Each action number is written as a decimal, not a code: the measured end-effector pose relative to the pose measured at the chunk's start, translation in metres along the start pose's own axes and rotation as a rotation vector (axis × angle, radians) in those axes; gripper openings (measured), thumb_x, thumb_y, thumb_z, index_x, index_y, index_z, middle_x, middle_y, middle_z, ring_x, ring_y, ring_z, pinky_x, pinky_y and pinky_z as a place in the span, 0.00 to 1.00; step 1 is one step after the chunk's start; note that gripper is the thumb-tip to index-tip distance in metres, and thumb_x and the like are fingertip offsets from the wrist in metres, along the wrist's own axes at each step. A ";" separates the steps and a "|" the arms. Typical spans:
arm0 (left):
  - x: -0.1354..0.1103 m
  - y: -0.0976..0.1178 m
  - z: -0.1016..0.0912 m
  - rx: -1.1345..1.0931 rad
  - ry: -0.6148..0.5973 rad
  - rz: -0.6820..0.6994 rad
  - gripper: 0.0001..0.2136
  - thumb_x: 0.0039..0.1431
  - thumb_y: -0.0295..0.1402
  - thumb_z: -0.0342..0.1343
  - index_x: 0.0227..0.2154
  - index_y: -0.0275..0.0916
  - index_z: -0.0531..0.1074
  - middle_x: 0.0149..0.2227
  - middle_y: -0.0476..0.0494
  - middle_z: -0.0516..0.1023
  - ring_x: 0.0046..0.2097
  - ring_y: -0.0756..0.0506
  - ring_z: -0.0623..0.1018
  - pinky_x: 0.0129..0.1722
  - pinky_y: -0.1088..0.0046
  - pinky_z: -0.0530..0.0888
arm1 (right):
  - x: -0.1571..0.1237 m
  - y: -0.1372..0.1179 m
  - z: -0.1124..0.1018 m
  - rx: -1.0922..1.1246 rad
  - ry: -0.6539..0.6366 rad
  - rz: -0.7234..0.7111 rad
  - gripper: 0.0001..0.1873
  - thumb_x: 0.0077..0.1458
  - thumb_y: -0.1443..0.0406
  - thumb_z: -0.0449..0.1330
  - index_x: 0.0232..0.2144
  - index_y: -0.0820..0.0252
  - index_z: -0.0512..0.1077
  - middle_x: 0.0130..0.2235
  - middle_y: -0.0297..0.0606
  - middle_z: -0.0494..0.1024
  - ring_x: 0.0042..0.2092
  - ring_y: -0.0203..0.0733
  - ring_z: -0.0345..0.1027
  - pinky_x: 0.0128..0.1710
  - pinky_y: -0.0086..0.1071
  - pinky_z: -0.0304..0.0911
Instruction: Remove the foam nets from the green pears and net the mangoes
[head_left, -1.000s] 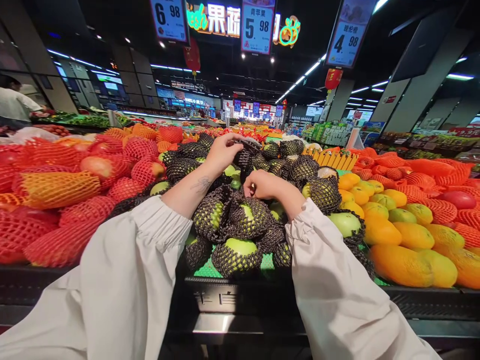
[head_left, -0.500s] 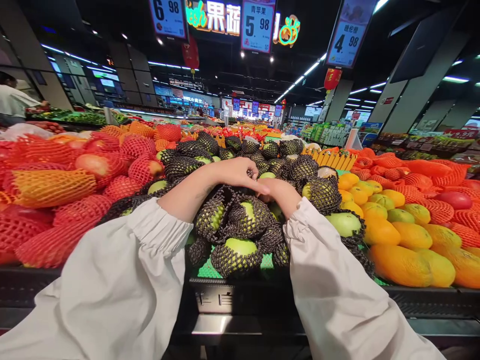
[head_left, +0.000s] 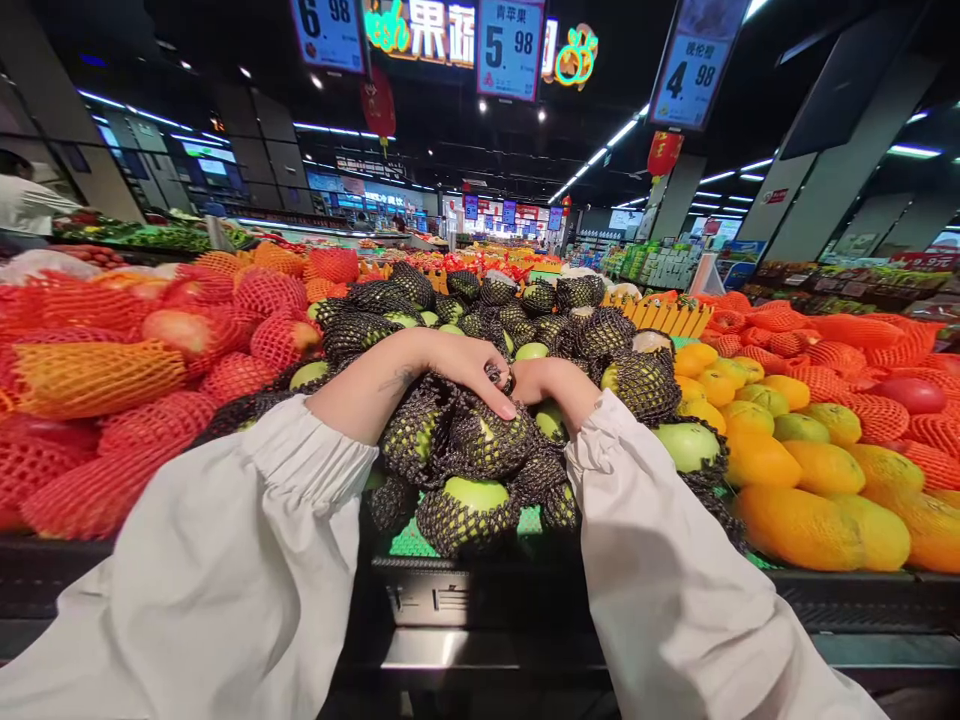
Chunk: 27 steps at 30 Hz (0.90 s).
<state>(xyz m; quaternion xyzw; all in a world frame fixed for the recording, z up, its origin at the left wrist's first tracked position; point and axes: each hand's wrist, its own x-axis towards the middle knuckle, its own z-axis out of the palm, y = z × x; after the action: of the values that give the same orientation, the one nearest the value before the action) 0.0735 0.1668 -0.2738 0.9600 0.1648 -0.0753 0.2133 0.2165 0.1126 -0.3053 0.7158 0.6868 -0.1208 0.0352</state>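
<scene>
Green apples in black foam nets lie heaped in the middle of the display. My left hand [head_left: 472,368] bends over the heap, its fingers curled into the black netting and its thumb lying on top of a netted green apple [head_left: 489,442]. Close against it on the right is my right hand [head_left: 541,378], bent inward at the far side of the same apple. Its fingertips are hidden, so its grip does not show. Just in front, a green apple [head_left: 474,494] sits low in its net on the green mat [head_left: 412,540].
Red-netted fruit [head_left: 154,430] is piled on the left. Orange-yellow fruit [head_left: 795,520] and more red-netted fruit [head_left: 911,395] lie to the right. A black shelf edge [head_left: 525,580] runs along the front. Price signs [head_left: 510,45] hang above. A person's pale sleeve [head_left: 30,205] shows far left.
My left thumb has come down from beside my right wrist onto the netted apple's top. That apple has shifted slightly and its netting now covers more of it. Both hands stay close together.
</scene>
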 end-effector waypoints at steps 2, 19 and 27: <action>-0.001 0.000 0.000 -0.010 -0.010 0.026 0.22 0.41 0.54 0.66 0.25 0.40 0.71 0.26 0.53 0.70 0.30 0.48 0.67 0.31 0.71 0.58 | -0.004 -0.002 -0.003 -0.009 -0.021 0.012 0.20 0.50 0.66 0.69 0.46 0.69 0.78 0.46 0.50 0.83 0.46 0.53 0.79 0.43 0.37 0.73; -0.004 -0.004 -0.001 0.059 -0.006 -0.137 0.24 0.37 0.59 0.65 0.26 0.41 0.77 0.28 0.48 0.77 0.32 0.44 0.72 0.33 0.71 0.61 | -0.020 -0.002 -0.010 0.174 0.570 0.264 0.44 0.37 0.49 0.77 0.50 0.72 0.73 0.51 0.61 0.78 0.53 0.65 0.74 0.53 0.48 0.69; 0.005 -0.014 0.001 -0.036 0.438 0.044 0.23 0.50 0.58 0.57 0.30 0.39 0.73 0.31 0.47 0.75 0.34 0.44 0.71 0.35 0.69 0.65 | 0.006 0.018 -0.005 0.883 0.985 0.167 0.30 0.41 0.51 0.71 0.42 0.62 0.73 0.44 0.48 0.78 0.50 0.57 0.74 0.53 0.50 0.71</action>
<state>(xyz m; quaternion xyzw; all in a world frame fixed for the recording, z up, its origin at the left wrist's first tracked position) 0.0736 0.1795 -0.2810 0.9529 0.1874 0.1428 0.1911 0.2348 0.1189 -0.3037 0.6854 0.4509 -0.0465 -0.5699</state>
